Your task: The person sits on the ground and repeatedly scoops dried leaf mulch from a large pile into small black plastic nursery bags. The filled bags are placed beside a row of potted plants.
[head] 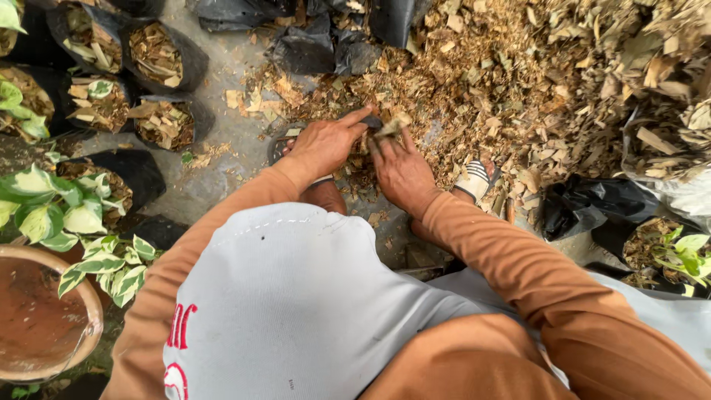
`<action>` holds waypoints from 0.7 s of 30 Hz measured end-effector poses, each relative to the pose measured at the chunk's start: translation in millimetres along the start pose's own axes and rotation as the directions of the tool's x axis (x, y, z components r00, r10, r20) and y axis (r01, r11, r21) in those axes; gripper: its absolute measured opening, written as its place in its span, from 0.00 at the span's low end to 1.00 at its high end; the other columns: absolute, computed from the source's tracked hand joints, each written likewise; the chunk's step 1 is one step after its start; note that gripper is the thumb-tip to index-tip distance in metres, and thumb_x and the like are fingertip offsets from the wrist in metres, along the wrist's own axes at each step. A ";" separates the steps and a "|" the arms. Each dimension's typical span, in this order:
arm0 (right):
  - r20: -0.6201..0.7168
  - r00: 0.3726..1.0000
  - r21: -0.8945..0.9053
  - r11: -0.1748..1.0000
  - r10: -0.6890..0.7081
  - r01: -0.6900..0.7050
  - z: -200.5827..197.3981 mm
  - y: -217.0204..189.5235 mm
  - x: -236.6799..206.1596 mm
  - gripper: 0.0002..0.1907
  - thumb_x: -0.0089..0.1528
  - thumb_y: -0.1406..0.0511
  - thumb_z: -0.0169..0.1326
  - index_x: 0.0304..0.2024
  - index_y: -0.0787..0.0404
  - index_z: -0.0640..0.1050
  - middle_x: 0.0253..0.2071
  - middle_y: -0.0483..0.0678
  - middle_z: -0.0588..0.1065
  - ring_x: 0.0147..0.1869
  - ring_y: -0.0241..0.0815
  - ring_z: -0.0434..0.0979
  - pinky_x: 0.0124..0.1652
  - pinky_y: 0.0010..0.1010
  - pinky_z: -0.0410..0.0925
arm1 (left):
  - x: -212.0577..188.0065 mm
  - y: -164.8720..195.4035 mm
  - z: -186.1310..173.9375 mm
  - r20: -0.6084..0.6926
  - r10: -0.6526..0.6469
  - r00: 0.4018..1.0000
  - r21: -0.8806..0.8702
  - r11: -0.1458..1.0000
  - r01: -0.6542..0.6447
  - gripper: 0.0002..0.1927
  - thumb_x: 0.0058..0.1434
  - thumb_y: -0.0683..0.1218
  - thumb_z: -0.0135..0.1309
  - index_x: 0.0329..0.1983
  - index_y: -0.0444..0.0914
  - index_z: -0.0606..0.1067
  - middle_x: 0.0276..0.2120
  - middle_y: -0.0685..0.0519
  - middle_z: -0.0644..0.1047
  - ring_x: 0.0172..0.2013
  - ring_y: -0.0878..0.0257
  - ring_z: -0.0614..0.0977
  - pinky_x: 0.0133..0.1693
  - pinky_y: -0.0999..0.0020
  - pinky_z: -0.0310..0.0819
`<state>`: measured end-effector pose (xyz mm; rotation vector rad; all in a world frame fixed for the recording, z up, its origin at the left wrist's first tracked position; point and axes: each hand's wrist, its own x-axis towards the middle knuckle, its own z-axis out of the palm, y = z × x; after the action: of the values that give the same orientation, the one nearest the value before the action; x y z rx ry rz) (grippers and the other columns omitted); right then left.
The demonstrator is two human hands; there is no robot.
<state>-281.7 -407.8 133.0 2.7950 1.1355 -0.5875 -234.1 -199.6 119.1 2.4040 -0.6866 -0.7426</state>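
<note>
Scanning from nine o'clock: a terracotta pot (44,318) sits at my lower left, with only reddish-brown soil showing in it. Above it stand variegated green-and-white plants (67,215), rooted in black grow bags. Toward ten and eleven o'clock, several more black grow bags (159,55) stand open on the concrete, each already packed near the brim with dry leaf and wood-chip mulch. By the look of it, that portion of the filling is finished.

At centre, my left hand (326,144) is curled, fingers pressing down on the edge of a small black bag (372,122) at twelve o'clock, just ahead of my knees. My right hand (400,174) touches the same bag from the other side, fingers partly spread, with a scrap of dry leaf lying against the fingertips; I cannot tell whether that scrap is pinched or merely resting. The bag lies at the near edge of the mulch heap (533,67) and looks mostly unfilled, so I judge this one barely begun.

From one to three o'clock the heap is large, with plenty of material left. Empty black bags (318,37) lie crumpled at twelve o'clock beyond it, still to be filled. At four o'clock, another black bag (585,211) lies beside a bag holding a green-leaved plant (685,255).
</note>
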 end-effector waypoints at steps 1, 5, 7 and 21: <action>0.037 0.997 0.053 0.996 0.074 -0.076 0.4 0.9 2.1 0.26 0.69 0.64 0.43 0.69 0.66 0.69 0.58 0.58 0.72 0.66 0.51 0.72 0.77 0.56 0.43 | 1.4 -0.2 2.5 -0.022 -0.013 1.000 -0.016 1.000 0.012 0.23 0.61 0.35 0.46 0.60 0.39 0.75 0.74 0.57 0.64 0.46 0.47 0.83 0.50 0.52 0.77; 0.028 0.999 0.142 0.989 0.042 -0.046 2.3 1.4 16.2 0.30 0.64 0.63 0.48 0.70 0.65 0.68 0.52 0.58 0.74 0.61 0.53 0.73 0.74 0.60 0.44 | 0.5 -6.3 25.9 -0.168 -0.020 0.986 -0.113 0.994 0.001 0.30 0.53 0.34 0.46 0.61 0.37 0.75 0.71 0.53 0.66 0.55 0.46 0.80 0.56 0.53 0.75; 0.006 0.999 0.079 0.996 0.033 -0.033 0.4 0.3 27.0 0.31 0.59 0.61 0.51 0.65 0.63 0.69 0.55 0.60 0.73 0.61 0.55 0.73 0.70 0.61 0.44 | 4.0 -14.7 33.4 -0.203 -0.023 0.979 -0.156 0.988 -0.009 0.32 0.51 0.33 0.46 0.62 0.37 0.75 0.71 0.51 0.67 0.57 0.46 0.79 0.57 0.55 0.74; 0.086 0.992 0.028 0.995 -0.093 0.091 -15.2 10.4 48.0 0.22 0.63 0.67 0.44 0.61 0.54 0.73 0.60 0.53 0.72 0.65 0.48 0.73 0.76 0.56 0.40 | -3.4 -10.3 1.8 -0.298 -0.074 0.952 -0.002 0.997 0.077 0.16 0.59 0.44 0.54 0.50 0.38 0.80 0.52 0.47 0.77 0.52 0.44 0.81 0.53 0.50 0.77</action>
<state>-238.3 -380.6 128.4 2.7191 1.2528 -0.7288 -234.6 -190.6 112.8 2.4904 -0.4776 -0.3908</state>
